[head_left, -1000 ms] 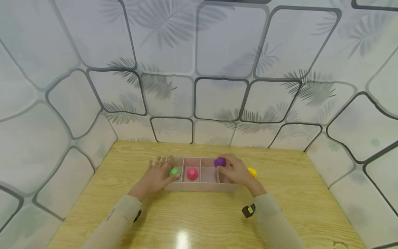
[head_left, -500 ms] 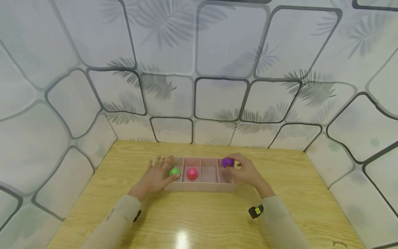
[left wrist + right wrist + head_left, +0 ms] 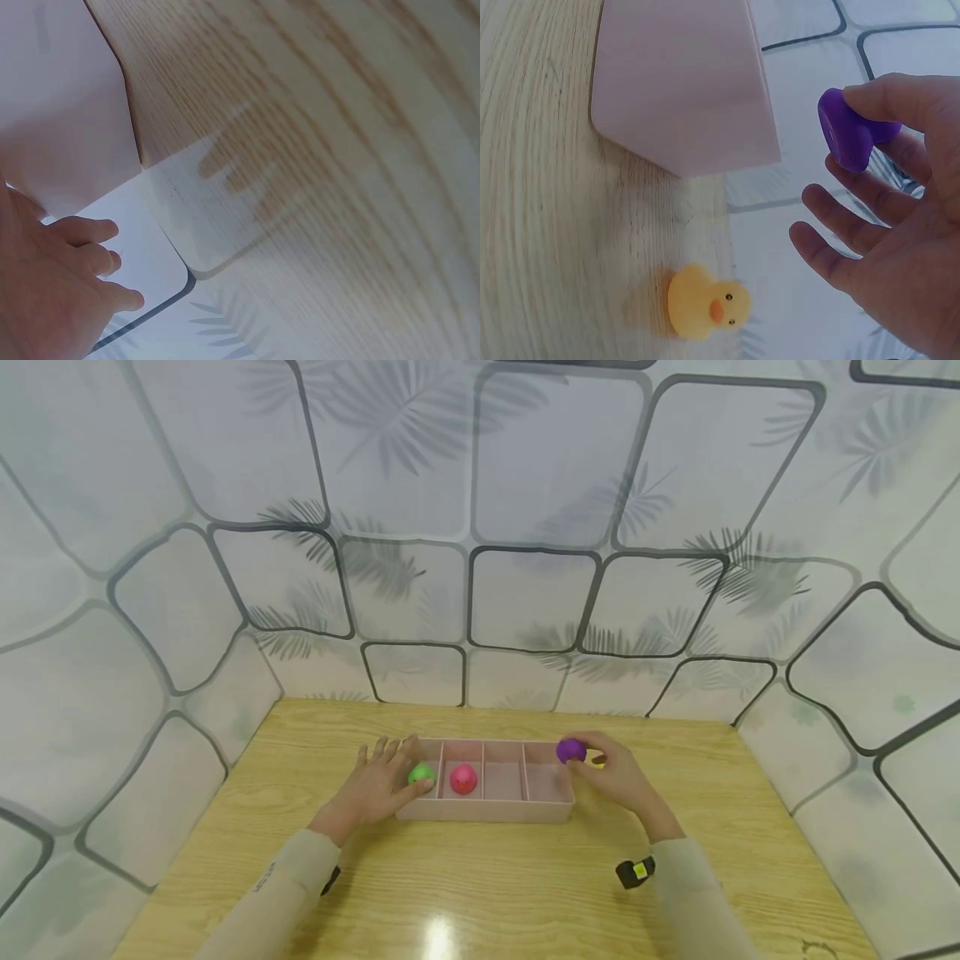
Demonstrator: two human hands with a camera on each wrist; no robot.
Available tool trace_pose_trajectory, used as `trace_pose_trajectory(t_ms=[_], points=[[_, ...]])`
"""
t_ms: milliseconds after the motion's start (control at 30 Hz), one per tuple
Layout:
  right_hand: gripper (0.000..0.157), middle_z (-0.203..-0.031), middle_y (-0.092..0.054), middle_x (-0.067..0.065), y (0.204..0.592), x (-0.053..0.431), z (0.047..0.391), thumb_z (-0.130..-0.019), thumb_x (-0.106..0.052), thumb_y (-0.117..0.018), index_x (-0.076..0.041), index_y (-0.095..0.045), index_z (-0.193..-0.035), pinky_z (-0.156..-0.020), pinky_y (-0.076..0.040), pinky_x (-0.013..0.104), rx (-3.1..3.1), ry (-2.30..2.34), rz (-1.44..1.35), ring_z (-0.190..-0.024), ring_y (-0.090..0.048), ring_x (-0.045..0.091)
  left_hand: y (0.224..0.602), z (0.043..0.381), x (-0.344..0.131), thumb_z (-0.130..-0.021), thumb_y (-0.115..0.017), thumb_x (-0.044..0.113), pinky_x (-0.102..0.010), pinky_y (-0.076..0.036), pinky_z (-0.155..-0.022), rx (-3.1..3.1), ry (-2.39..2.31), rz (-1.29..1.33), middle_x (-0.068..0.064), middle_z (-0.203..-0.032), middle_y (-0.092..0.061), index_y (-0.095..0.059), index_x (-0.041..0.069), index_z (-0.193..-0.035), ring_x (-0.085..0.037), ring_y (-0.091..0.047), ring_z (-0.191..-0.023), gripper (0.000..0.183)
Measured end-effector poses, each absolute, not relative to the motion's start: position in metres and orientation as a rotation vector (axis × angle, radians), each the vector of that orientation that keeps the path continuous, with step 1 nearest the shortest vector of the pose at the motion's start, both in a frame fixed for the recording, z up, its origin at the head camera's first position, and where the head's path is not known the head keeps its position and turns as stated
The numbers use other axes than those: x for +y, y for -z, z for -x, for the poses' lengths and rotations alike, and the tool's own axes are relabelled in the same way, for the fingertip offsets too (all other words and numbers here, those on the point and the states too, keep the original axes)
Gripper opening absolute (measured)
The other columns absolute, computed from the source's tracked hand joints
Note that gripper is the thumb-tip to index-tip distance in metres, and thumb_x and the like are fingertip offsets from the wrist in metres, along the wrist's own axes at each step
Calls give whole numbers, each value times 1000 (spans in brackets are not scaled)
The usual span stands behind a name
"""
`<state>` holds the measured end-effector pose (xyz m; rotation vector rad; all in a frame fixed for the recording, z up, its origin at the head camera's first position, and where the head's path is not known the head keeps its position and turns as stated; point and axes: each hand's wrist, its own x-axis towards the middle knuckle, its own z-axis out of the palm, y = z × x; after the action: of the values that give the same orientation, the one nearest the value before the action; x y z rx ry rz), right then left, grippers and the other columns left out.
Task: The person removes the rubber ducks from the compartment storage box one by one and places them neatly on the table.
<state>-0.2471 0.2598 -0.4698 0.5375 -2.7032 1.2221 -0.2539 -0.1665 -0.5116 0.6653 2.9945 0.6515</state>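
Observation:
A pink divided box [image 3: 483,811] lies on the table. Its left compartment holds a green rubber duck [image 3: 422,773], and a pink rubber duck [image 3: 463,779] sits in the compartment beside it. My left hand [image 3: 372,787] rests at the box's left end, fingers spread, thumb reaching over the front rim near the green duck. Above the box's right end, my right hand [image 3: 617,774] pinches a purple rubber duck [image 3: 846,131] between thumb and index finger, the other fingers loosely bent. A yellow rubber duck [image 3: 697,302] stands on the table outside the box, mostly hidden behind the right hand in the head view.
The wooden table [image 3: 495,885] reaches back to a patterned wall covering [image 3: 525,602], which also rises on both sides. The two compartments at the right of the box hold nothing visible.
My right hand has moved right with the purple duck, from over the divider between the two right compartments to the box's right end. The left hand has stayed in place.

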Motion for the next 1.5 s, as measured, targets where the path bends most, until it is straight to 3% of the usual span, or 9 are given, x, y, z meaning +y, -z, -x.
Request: trace_pose_trajectory(t_ms=[233, 600, 1167, 1367, 1500], points=[[38, -135, -70, 18, 471, 275, 243, -98, -15, -74, -7, -70, -134, -89, -57, 44, -2722, -1183, -488, -119, -67, 37, 511, 254, -167, -103, -52, 64, -80, -10, -122, 2992, -656, -665, -33, -165, -35, -22, 11, -169, -58, -22, -156, 91], [41, -141, -66, 22, 476, 298, 241, -99, -15, -73, -4, -67, -137, -93, -57, 48, -2757, -1193, -388, -124, -64, 41, 512, 255, -167, -103, -50, 65, -80, -11, -122, 3002, -637, -672, -32, -165, -35, -21, 11, -170, -57, -23, -156, 90], [40, -133, -71, 23, 478, 325, 236, -100, -15, -73, -4, -66, -138, -85, -57, 23, -2759, -1183, -294, -121, -66, 39, 512, 254, -167, -103, -50, 65, -81, -11, -121, 3008, -651, -685, -33, -165, -35, -21, 11, -170, -58, -24, -156, 91], [43, -133, -71, 23, 481, 334, 233, -100, -15, -74, -3, -65, -139, -82, -56, 20, -2760, -1186, -254, -118, -67, 34, 513, 255, -167, -103, -50, 65, -80, -11, -122, 3010, -647, -680, -32, -165, -35, -21, 11, -170, -58, -23, -156, 91], [43, -134, -70, 24, 484, 340, 233, -99, -15, -74, -2, -64, -139, -82, -56, 21, -2765, -1187, -245, -121, -66, 38, 514, 255, -167, -103, -50, 66, -80, -11, -122, 3008, -639, -681, -32, -165, -35, -22, 10, -169, -57, -23, -156, 91]])
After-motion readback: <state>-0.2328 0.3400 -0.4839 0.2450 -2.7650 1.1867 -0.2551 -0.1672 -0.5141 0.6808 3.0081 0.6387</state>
